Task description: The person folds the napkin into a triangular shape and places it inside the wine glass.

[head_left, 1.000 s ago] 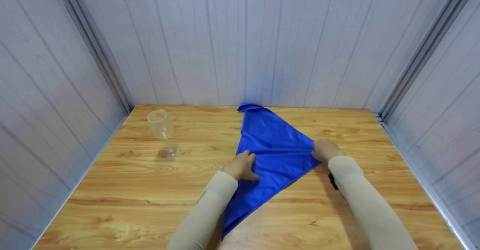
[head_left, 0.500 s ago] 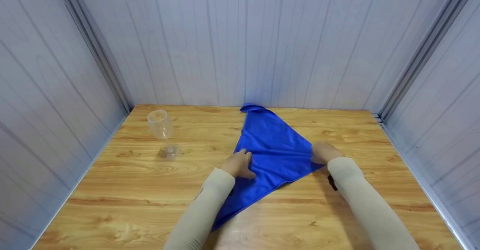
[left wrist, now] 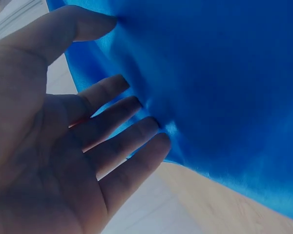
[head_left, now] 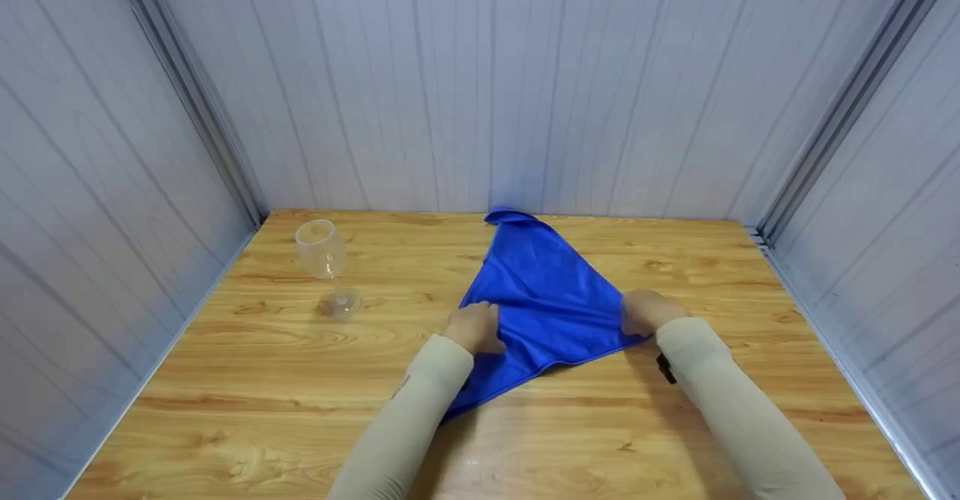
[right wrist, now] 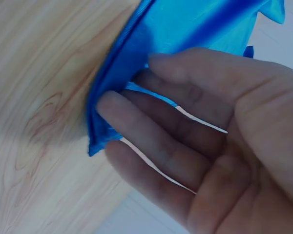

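Note:
A blue cloth [head_left: 551, 297], folded into a rough triangle, lies wrinkled on the wooden table. My left hand [head_left: 476, 327] is over its left edge. In the left wrist view that hand [left wrist: 73, 131] has fairly straight fingers [left wrist: 136, 156], their tips against the cloth, with the thumb apart from them and also touching the fabric. At the cloth's right corner is my right hand [head_left: 649, 311]. The right wrist view shows its thumb and forefinger pinching the hemmed edge of the cloth [right wrist: 119, 63], the other fingers bent alongside the corner.
A clear wine glass [head_left: 321, 249] stands upright on the left of the table [head_left: 300, 410], well apart from the cloth. White panel walls [head_left: 450, 88] close off the back and both sides. The cloth's far tip lies folded over near the back wall.
The cloth's near-left corner has drawn up away from the table's front, and its lower edge has shifted back. My left hand has moved slightly left; my right hand has hardly moved.

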### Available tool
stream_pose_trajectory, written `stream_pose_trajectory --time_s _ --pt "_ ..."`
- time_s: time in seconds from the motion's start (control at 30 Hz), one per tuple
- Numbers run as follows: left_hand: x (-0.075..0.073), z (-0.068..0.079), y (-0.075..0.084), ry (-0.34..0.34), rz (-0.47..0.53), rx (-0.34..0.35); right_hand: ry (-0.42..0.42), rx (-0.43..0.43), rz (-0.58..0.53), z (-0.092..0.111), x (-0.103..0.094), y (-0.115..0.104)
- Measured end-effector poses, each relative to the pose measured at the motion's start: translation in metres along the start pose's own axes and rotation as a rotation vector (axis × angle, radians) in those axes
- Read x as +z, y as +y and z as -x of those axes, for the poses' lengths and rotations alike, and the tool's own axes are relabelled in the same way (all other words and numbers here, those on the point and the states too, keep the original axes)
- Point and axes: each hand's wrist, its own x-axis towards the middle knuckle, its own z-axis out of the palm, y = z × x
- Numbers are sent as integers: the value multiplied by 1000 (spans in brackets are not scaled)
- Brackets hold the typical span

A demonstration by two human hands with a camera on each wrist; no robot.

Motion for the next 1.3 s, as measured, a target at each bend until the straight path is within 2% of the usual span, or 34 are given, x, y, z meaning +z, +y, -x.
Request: stream_pose_trajectory --time_s 0.13,0.3,0.53,0.87,1.07,1.3 --pt "0 -2 -1 -11 -6 -20 -47 33 -24 2 -1 -6" --pt "0 -3 -3 -38 28 -27 -55 72 -43 2 0 -10" --pt "4 -6 -8 -40 58 -38 -51 19 -53 6 3 -12" --pt "8 -10 -13 -40 148 -42 -99 -60 -10 20 6 -27" --pt "10 -11 -16 -12 170 -29 -117 -58 -8 26 7 -33" --pt "11 -13 -19 -9 167 -20 -124 -62 14 29 7 -39"
